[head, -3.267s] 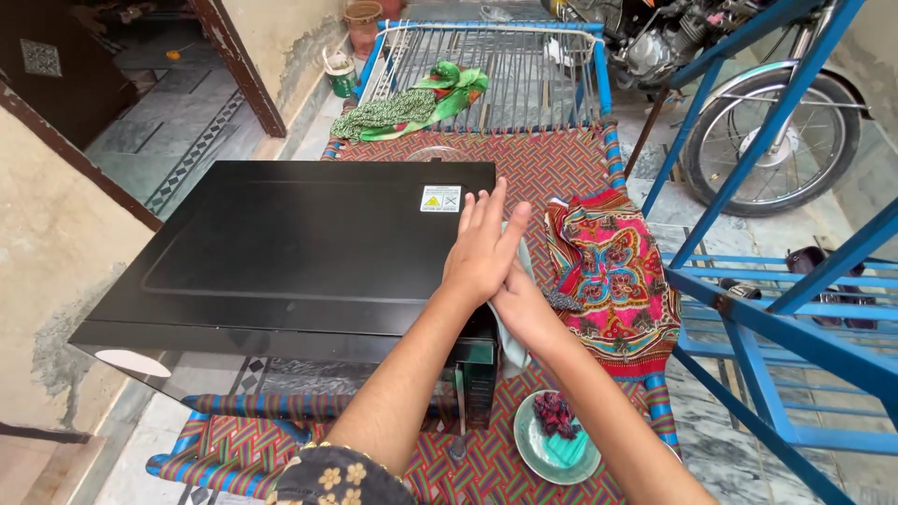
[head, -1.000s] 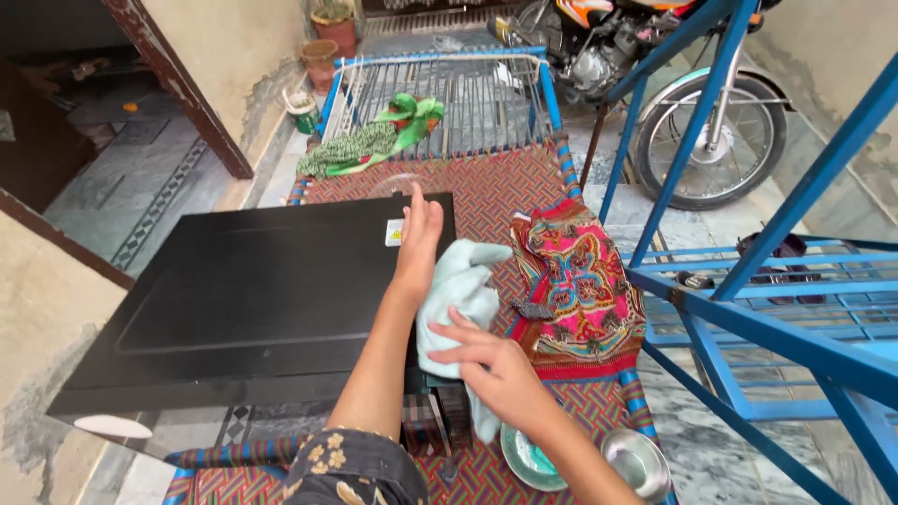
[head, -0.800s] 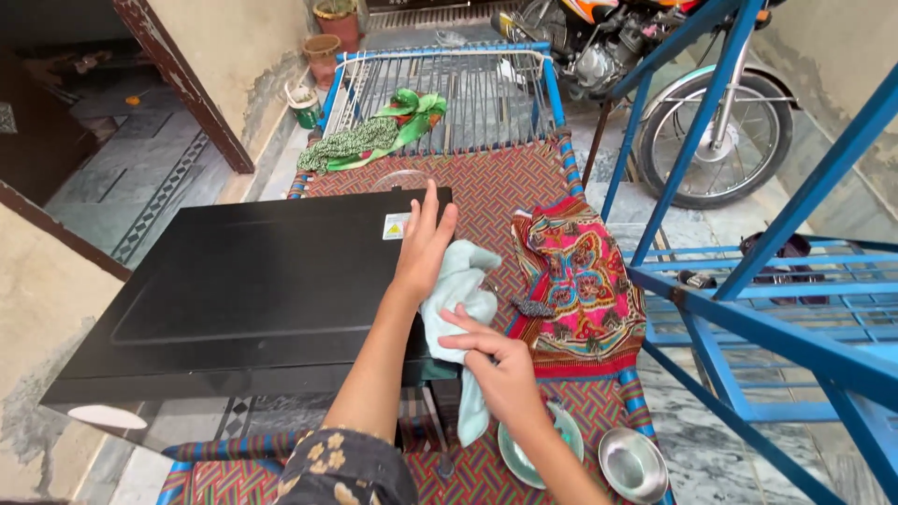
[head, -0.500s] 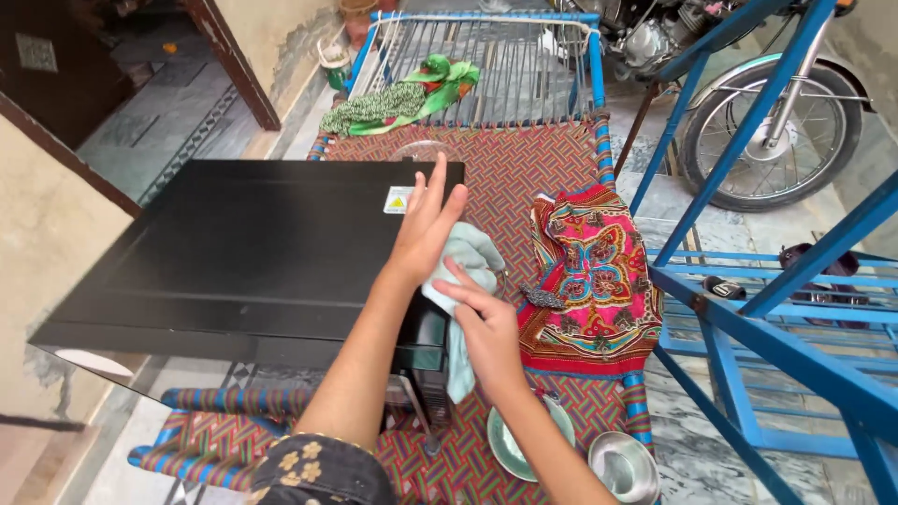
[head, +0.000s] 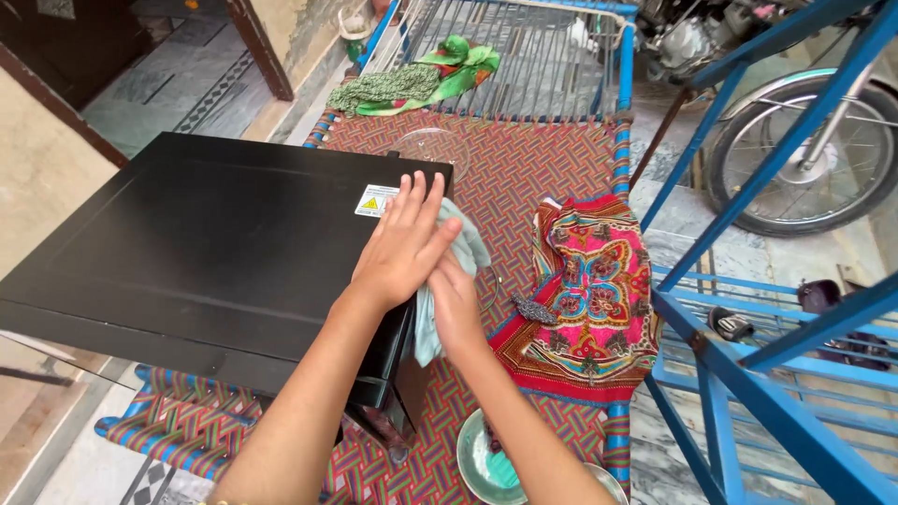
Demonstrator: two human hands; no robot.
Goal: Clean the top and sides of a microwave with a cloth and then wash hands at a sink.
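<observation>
Left hand (head: 404, 245) lies flat, fingers together, on the black microwave (head: 215, 243) at its right edge. Right hand (head: 456, 301), which held the pale cloth (head: 447, 271) clear a second ago, now presses it against the right side, so wiping has resumed.

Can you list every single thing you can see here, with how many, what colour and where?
Microwave oven: one, black, left on the cot.
Cloth: one, pale blue-green, against the oven's right side.
Woven cot: one, multicoloured with blue frame, under everything.
Patterned fabric: one, pink and red, right on the cot.
Green fabric: one bundle, far end of the cot.
Glass plate: one, clear, behind the oven.
Dish: one, pale green, near edge.
Motorcycle: one, top right.
Blue metal frame: one, right.
Left hand: flat on the oven's top edge.
Right hand: pressing the cloth.
</observation>
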